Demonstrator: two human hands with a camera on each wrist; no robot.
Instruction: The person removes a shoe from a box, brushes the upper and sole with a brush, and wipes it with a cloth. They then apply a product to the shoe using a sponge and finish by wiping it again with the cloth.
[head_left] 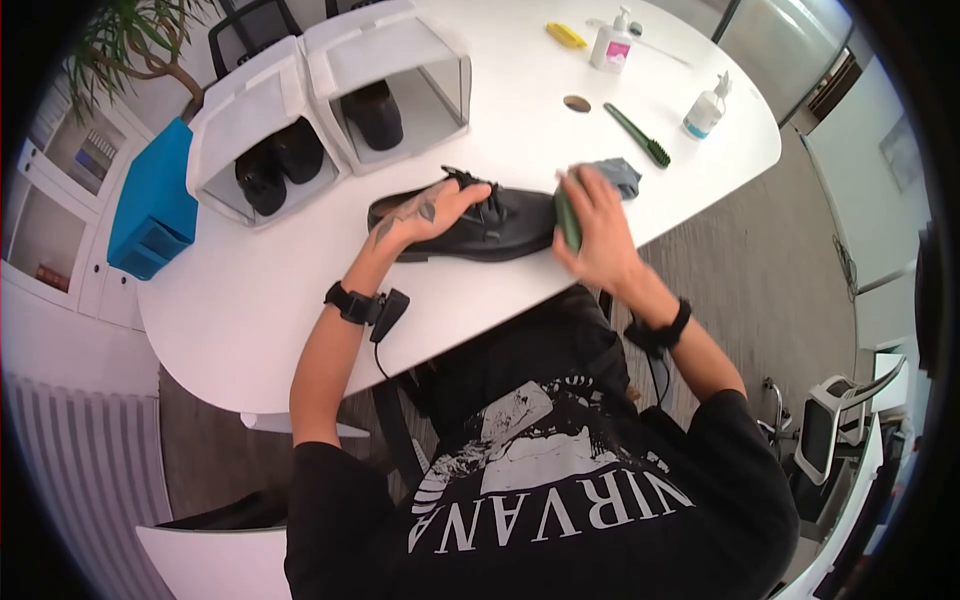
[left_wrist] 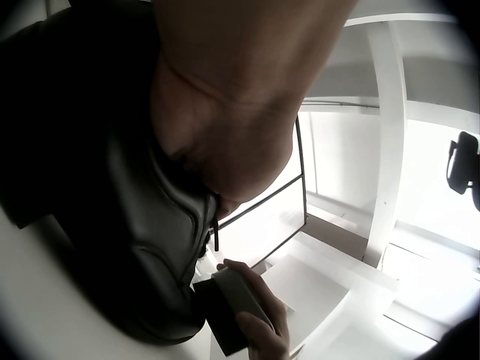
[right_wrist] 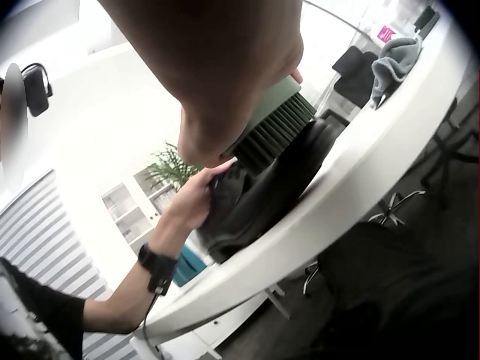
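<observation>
A black lace-up shoe (head_left: 525, 222) lies on its sole on the white table (head_left: 330, 300), its toe toward the right. My left hand (head_left: 440, 212) grips it around the opening near the laces; part of the fingers is hidden. In my right hand (head_left: 608, 235) is a green scrubbing brush (head_left: 567, 222), held at the toe end. From the right wrist view, the brush's dark bristles (right_wrist: 274, 133) face the shoe's upper. The left wrist view shows the brush (left_wrist: 241, 294) right at the toe.
Behind the shoe stand two white shoe boxes (head_left: 345, 150) with black shoes inside, and a blue box (head_left: 155, 205) is at their left. A grey cloth (head_left: 618, 177), a long green brush (head_left: 637, 135), a spray bottle (head_left: 705, 110), a pump bottle (head_left: 612, 45) and a yellow object (head_left: 566, 36) lie rightward.
</observation>
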